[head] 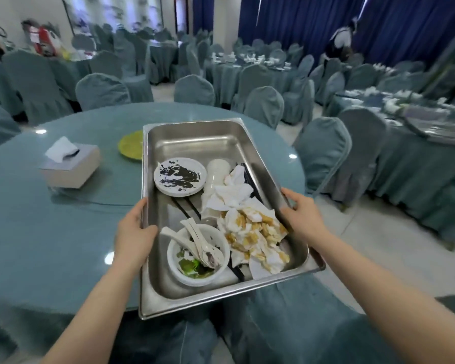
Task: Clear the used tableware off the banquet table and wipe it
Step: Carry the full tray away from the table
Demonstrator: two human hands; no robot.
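Banquet hall, blue-grey covered chairs (323, 151) all round, dark blue curtains (313, 24) at the back. Landmark: steel tray (195, 137), a deep rectangular pan, over the near edge of the round banquet table (50, 232); its near end overhangs the table edge. Can't tell if it rests on the table or is lifted.

Left hand (134, 232) grips the tray's left rim, thumb hooked over into the pan. Right hand (302, 219) grips the right rim, fingers curled over the edge. Both clamped on the tray, one per long side.

Inside tray:
- far-left: stacked white plates (180, 177), dark sauce smears on top one
- near-left: white bowl (199, 254) with green leftovers, white soup spoons (202, 240) lying in it
- right side: crumpled napkins (250, 227), stained yellow-brown toward the near end
- beside the plates: white cups (217, 174) on their side
- dark chopsticks (187, 210) on the pan floor, partly under the rest

Left of tray, on the table: tissue box (70, 166), tissue sticking out. Touching or just behind the tray's far-left corner: yellow-green plate (132, 145). Far right of tray: other set tables (405, 119), blurred.
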